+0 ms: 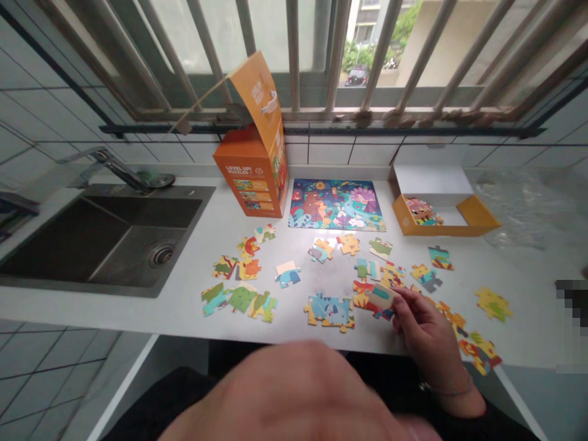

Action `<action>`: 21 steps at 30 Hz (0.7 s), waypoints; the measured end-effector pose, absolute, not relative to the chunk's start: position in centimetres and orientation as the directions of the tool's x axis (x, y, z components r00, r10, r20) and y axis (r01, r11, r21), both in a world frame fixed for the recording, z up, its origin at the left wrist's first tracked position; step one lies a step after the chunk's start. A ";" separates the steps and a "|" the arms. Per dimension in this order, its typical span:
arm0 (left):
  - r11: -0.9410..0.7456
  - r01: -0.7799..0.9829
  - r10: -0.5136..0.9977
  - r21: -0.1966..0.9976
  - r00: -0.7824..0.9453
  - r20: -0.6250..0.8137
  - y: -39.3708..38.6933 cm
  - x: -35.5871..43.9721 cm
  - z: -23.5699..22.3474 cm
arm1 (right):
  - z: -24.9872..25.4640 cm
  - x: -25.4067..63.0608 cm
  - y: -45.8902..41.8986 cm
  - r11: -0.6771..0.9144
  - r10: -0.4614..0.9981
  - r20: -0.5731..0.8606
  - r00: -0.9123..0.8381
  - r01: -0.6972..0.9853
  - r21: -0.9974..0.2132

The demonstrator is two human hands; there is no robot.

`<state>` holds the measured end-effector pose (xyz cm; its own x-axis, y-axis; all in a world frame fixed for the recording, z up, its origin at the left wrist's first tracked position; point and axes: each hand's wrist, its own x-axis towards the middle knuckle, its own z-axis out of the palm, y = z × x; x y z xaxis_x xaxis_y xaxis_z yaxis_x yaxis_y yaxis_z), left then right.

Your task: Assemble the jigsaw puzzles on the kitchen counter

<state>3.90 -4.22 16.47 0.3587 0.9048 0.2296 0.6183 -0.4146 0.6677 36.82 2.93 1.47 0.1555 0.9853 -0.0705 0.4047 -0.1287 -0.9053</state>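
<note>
My right hand (427,337) rests at the front edge of the white counter (184,306), fingers pinched on a puzzle piece (381,296) that shows its tan back. It holds the piece over a red and orange joined group (362,294), just right of a blue joined group (329,309). A large blurred shape at the bottom middle, close to the camera, looks like my left hand (298,392); its fingers do not show. Several loose pieces lie scattered over the counter. A green joined group (239,300) lies to the left.
A finished puzzle (337,205) lies by the back wall. An open orange puzzle box (255,177) stands left of it, and an orange tray (478,214) with a few pieces sits to the right. A steel sink (105,239) with faucet (119,168) is at left. Clear plastic (528,208) lies far right.
</note>
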 end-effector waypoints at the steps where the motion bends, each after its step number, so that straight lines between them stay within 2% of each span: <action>1: -0.420 0.623 0.900 0.660 0.376 0.219 -2.7 4.2 16.5 | 1.6 36.7 3.0 -0.129 0.986 -0.075 0.148 0.398 -0.908; 2: -0.374 0.691 0.916 0.618 0.381 0.128 -1.1 4.3 16.1 | 1.8 36.7 3.0 -0.131 0.987 -0.082 0.140 0.388 -0.912; 5: -0.328 0.861 0.943 0.388 0.325 0.074 3.7 3.9 13.2 | 1.7 36.7 3.0 -0.147 0.986 -0.113 0.119 0.341 -0.929; 7: -0.292 0.926 0.952 0.239 0.305 -0.017 6.1 3.1 10.6 | 1.5 36.7 3.0 -0.155 0.986 -0.130 0.101 0.317 -0.936; 9: -0.273 0.948 0.954 0.165 0.289 -0.081 7.4 2.2 8.5 | 1.4 36.7 3.1 -0.156 0.987 -0.138 0.081 0.306 -0.939; 13: -0.270 0.951 0.950 0.150 0.289 -0.121 8.1 1.1 6.7 | 1.4 36.6 3.2 -0.149 0.989 -0.139 0.055 0.304 -0.941; 21: -0.263 0.926 0.953 0.271 0.293 -0.076 9.6 -0.1 5.2 | 2.0 36.2 3.4 -0.162 0.987 -0.151 0.059 0.337 -0.927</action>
<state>-0.11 9.61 5.25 0.2927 0.9532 -0.0758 0.9261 -0.2629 0.2706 36.24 3.38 2.01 0.0591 0.9868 -0.1505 0.3372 -0.1617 -0.9274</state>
